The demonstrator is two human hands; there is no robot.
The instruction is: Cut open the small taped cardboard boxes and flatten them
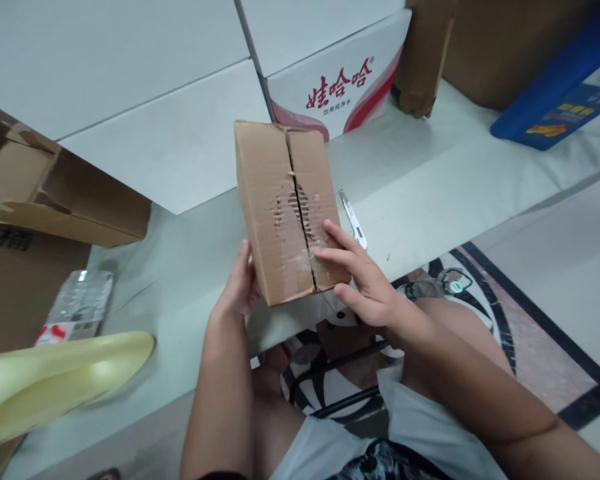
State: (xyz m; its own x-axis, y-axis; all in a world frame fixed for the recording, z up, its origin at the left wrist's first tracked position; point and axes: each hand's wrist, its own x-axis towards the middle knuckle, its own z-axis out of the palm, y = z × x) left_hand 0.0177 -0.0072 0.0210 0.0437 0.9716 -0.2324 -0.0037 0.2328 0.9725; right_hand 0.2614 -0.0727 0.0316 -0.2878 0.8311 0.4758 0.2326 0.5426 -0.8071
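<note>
A small brown cardboard box (280, 200) is held up in front of me, its closed flaps facing me with torn, scuffed paper along the centre seam. My left hand (240, 283) grips the box's lower left edge, fingers wrapped behind it. My right hand (360, 273) holds the lower right corner, fingers lying across the flap near the torn patch. A utility knife (353, 219) lies on the pale floor just right of the box.
A white carton with red lettering (345, 80) stands behind. Open brown cartons (65, 193) sit at left, a crushed plastic bottle (77, 303) and a pale yellow object (55, 380) below them. Brown cardboard (425, 53) and a blue package (560, 93) lie top right. A bottle (430, 288) rests by my knee.
</note>
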